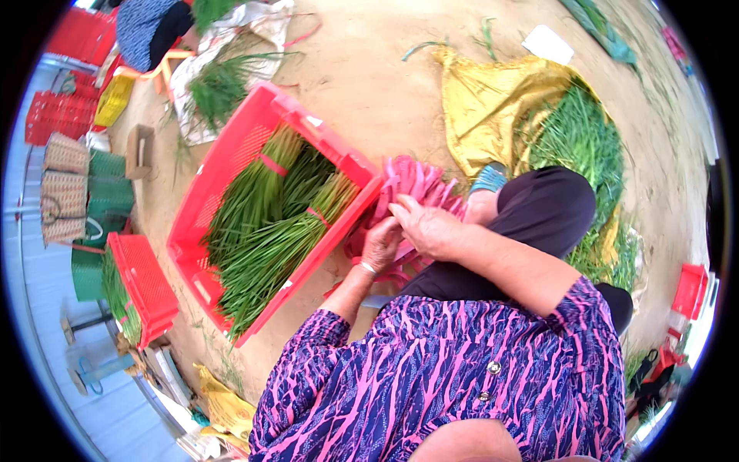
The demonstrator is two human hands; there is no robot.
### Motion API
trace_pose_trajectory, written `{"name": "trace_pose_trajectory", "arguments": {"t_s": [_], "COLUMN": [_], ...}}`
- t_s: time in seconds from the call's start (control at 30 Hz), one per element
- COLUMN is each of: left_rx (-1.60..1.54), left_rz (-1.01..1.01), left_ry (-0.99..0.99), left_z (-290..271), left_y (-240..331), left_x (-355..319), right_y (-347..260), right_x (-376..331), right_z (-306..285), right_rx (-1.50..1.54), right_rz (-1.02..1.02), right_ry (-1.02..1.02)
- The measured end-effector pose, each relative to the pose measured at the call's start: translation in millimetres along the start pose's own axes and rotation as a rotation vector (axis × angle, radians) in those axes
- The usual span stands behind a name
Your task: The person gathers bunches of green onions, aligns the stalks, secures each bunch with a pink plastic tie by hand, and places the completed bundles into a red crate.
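My left hand (382, 242) and my right hand (426, 227) meet over a heap of pink strips (416, 179) beside my bent leg. The fingers of both are closed and pinch at the strips; exactly how many they hold is hidden. Just left of them stands a red plastic crate (202, 192), tilted in view. Inside it lie long thin green stalks, among them a tied bundle (250, 185) at the back and another bundle (285, 250) nearer me, each bound with a pink band.
On my right, loose green stalks (581, 146) lie on a yellow sack (481, 100). More greens (219, 88) rest on a white sack at upper left, near a seated person (146, 35). Another red crate (145, 281), woven baskets (65, 192) and a cardboard box (139, 152) stand at left.
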State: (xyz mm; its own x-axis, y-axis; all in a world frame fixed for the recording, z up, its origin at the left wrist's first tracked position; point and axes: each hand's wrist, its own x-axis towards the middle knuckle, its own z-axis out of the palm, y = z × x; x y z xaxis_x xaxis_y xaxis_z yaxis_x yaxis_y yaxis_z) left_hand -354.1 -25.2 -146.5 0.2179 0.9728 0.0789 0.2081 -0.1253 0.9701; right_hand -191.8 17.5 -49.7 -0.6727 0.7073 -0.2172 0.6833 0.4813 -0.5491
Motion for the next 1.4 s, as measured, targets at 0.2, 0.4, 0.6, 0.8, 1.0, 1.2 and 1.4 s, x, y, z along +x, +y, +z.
{"name": "trace_pose_trajectory", "arguments": {"t_s": [0.2,0.4,0.6,0.8,1.0,1.2,1.4], "left_rx": [0.155,0.648,0.954,0.848,0.721,1.122,0.381], "left_rz": [0.155,-0.368,-0.944,-0.988,-1.057,-0.97,-0.239], "left_ry": [0.006,0.247,-0.177,-0.39,-0.361,-0.856,-0.366], "left_z": [-2.3,-17.7,-34.9,-37.6,-61.6,-59.7,-0.6], "left_y": [-15.2,-61.5,-137.4,-177.2,-208.7,-115.2,25.7], "left_x": [-24.0,-89.9,-133.6,-127.1,-166.7,-134.1,27.9], "right_y": [28.3,30.3,18.1,36.9,64.4,125.7,149.5], "right_x": [15.9,20.7,20.0,20.3,28.5,-13.4,-58.5], "right_z": [6.7,11.5,4.7,6.0,-65.6,-166.6,-200.3], "right_rx": [-0.098,-0.055,-0.031,-0.135,-0.366,-0.104,0.175], "right_rz": [0.036,-0.095,-0.107,-0.046,0.283,0.18,0.185], "right_ry": [-0.234,-0.198,-0.284,-0.238,0.167,0.031,-0.163]}}
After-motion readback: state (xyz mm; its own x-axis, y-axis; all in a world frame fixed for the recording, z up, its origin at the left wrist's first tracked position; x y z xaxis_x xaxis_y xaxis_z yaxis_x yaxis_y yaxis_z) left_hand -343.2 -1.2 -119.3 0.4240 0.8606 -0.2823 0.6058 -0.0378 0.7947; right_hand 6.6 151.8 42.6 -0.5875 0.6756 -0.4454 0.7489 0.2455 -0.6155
